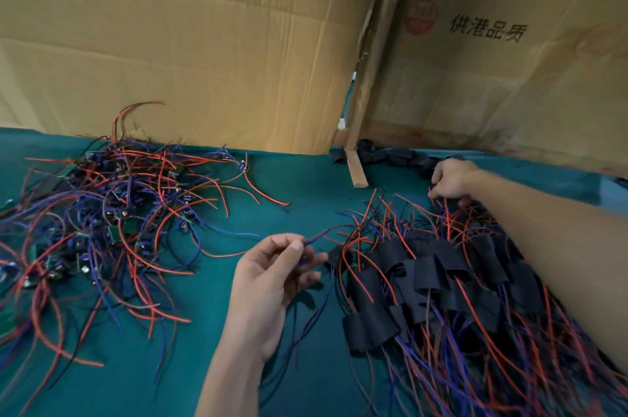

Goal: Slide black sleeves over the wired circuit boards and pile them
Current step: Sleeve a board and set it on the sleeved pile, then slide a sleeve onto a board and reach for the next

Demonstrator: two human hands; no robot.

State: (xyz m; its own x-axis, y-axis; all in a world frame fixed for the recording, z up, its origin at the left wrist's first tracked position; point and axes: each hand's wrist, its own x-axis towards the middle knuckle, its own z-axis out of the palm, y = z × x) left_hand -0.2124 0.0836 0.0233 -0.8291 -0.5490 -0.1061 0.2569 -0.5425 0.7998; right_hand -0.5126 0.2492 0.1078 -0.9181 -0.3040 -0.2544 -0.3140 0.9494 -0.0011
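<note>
Nearest: left hand [268, 284], palm up, thumb and forefinger pinching blue wires [314, 239] of one wired board; those wires trail down past the wrist over the green surface [299, 185]. The board itself is hidden behind the fingers, can't tell if it's sleeved.

Just right of that hand: pile of sleeved boards [431, 284], black sleeves overlapping each other, red, blue and black leads fanning out both toward the camera and away. The right forearm crosses over the far right part of this pile.

Left side, well apart from the sleeved pile: heap of bare wired circuit boards [112, 216], small green boards with dark components tangled in red, blue and black wires; some red leads arc up off the heap.

Farther right: right hand [452, 178] reaches to the far edge of the sleeved pile, fingers curled down onto the wire ends; what it grips, if anything, can't be told from here. Just beyond it, a row of loose black sleeves [390, 156] lies along the base of the cardboard.

A wooden stick [355, 165] rests on the surface, leaning up at the seam between the cardboard sheets.

Back: cardboard wall [204, 42] on the left, plain; printed cardboard [509, 76] on the right reads "供港品质" beside a round red seal [420, 17], unreadable. Large dark brush-style characters at top right are cut off, not legible.
</note>
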